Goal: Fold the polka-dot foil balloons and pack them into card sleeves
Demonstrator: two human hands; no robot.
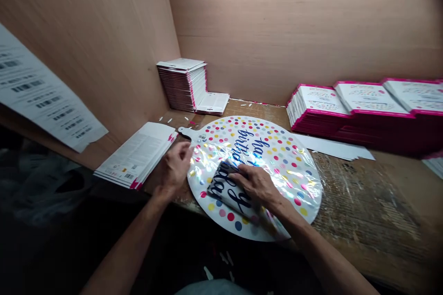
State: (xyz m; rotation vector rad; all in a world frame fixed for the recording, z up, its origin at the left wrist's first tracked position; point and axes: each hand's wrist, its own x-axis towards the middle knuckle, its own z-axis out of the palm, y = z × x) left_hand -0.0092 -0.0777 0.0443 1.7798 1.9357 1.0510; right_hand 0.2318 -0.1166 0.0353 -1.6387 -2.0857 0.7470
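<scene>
A flat round foil balloon [292,184] lies on the worktop, white with coloured dots and dark "happy birthday" lettering. Its narrow tab [184,131] points to the upper left. My right hand [258,183] is over the balloon's lower middle, fingers bent around the edge of a greyish, shiny rectangular piece [224,189]. Dark letters show on or through that piece; whether it is separate clear film or folded foil, I cannot tell. At the balloon's left edge, my left hand [176,166] is loosely curled with thumb and fingers apart, nothing visible in it.
White printed cards with pink edges [136,154] lie at left. A taller stack of cards [182,84] stands in the back corner. Pink-and-white packs [349,110] line the right back, beside a white strip [335,146]. A barcode sheet [44,97] hangs on the left panel.
</scene>
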